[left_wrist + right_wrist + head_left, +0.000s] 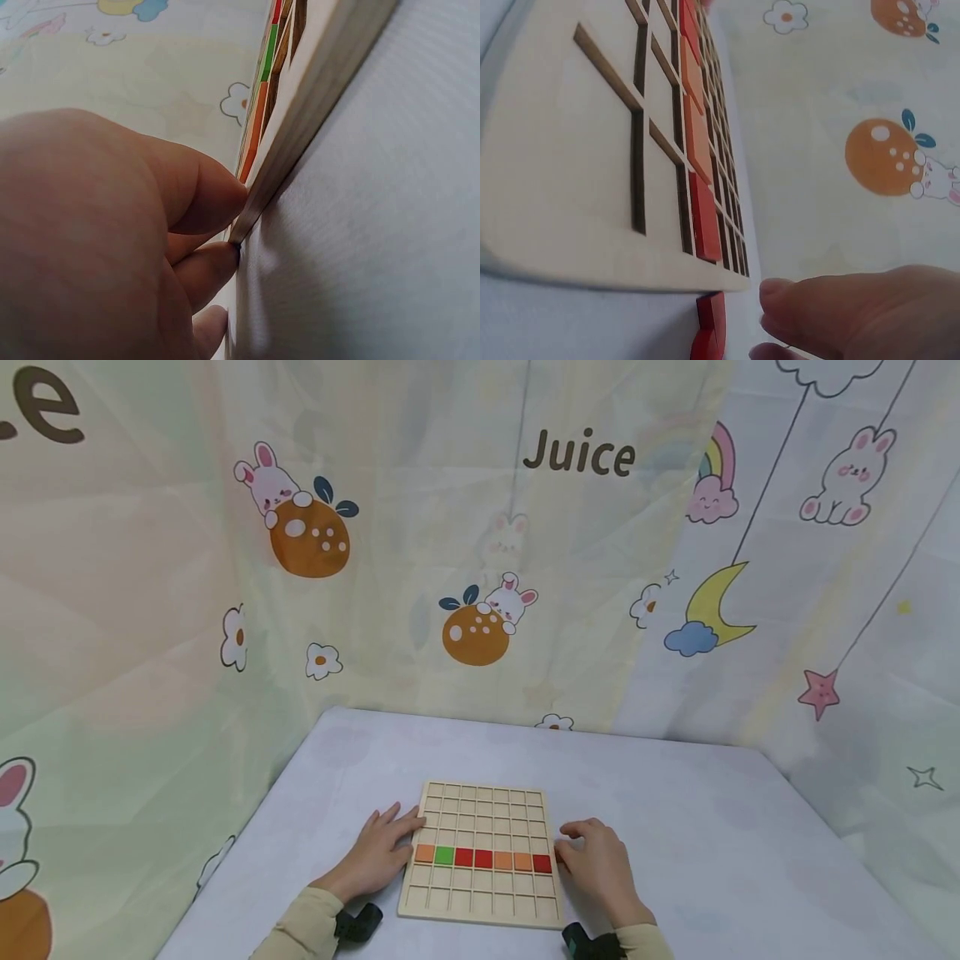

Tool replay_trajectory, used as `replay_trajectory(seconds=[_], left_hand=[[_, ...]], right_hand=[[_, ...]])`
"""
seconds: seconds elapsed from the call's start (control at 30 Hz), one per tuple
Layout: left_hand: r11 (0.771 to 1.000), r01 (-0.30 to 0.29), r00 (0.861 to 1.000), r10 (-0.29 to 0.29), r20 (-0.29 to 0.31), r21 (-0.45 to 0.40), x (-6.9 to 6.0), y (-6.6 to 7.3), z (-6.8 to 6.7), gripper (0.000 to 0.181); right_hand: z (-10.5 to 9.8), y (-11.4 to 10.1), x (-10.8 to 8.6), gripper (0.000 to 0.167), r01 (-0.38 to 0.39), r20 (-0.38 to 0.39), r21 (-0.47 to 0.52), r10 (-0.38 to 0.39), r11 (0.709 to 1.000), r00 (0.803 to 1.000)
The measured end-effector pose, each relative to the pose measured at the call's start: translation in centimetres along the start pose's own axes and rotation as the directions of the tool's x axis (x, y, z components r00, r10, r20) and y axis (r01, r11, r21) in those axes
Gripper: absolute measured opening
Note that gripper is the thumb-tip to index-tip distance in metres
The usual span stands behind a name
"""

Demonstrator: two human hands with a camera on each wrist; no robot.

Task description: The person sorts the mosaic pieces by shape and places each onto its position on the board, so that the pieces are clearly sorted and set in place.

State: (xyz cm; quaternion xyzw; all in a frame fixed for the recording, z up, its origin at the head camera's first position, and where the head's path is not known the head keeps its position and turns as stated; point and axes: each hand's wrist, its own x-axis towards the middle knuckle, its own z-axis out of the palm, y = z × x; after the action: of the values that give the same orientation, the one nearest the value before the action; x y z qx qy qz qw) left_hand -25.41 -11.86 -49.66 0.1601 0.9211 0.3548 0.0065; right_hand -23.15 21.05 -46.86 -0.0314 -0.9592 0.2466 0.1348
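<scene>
A pale wooden grid board [480, 920] lies flat, with one row of coloured tiles across it: orange [424, 854], green [444, 856], then several red and orange. Against the board's left edge rest the fingertips of my left hand [372, 857]; the left wrist view shows this hand [97, 225] touching the wooden side [300, 127]. My right hand [600, 866] is beside the right edge, near the end red tile [542, 863]. In the right wrist view, red pieces [712, 322] lie just outside the board, close to the right fingertips [862, 311], which show nothing held.
The board lies on a white-covered table [697, 827]. Behind and at the sides hangs a patterned cloth [420, 510] with rabbits, oranges and flowers. A dark device sits on each wrist, the left one [358, 923] and the right one [591, 943].
</scene>
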Motion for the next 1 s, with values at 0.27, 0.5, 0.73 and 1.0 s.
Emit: replay_trajectory(seconds=[0.27, 0.5, 0.73, 1.0], left_hand=[[1.000, -0.003, 1.000, 0.003, -0.007, 0.005, -0.11, -0.02, 0.01, 0.040], [1.000, -0.013, 1.000, 0.013, -0.006, 0.001, -0.08, -0.06, -0.03, 0.040], [1.000, -0.001, 1.000, 0.001, 0.000, 0.002, 0.10, -0.36, 0.04, 0.041], [1.000, -0.010, 1.000, 0.010, 0.002, 0.003, 0.02, -0.36, 0.04, 0.041]], right_hand=[[-0.51, 0.59, -0.03, 0.019, -0.052, 0.084, -0.005, 0.052, 0.999, 0.995], [-0.53, 0.69, -0.24, 0.018, -0.034, 0.110, 0.011, 0.033, 0.999, 0.993], [-0.18, 0.60, -0.17, 0.020, -0.032, 0.117, -0.012, 0.033, 0.999, 0.993], [0.36, 0.81, -0.18, 0.018, 0.007, 0.073, -0.033, -0.005, 0.999, 0.997]])
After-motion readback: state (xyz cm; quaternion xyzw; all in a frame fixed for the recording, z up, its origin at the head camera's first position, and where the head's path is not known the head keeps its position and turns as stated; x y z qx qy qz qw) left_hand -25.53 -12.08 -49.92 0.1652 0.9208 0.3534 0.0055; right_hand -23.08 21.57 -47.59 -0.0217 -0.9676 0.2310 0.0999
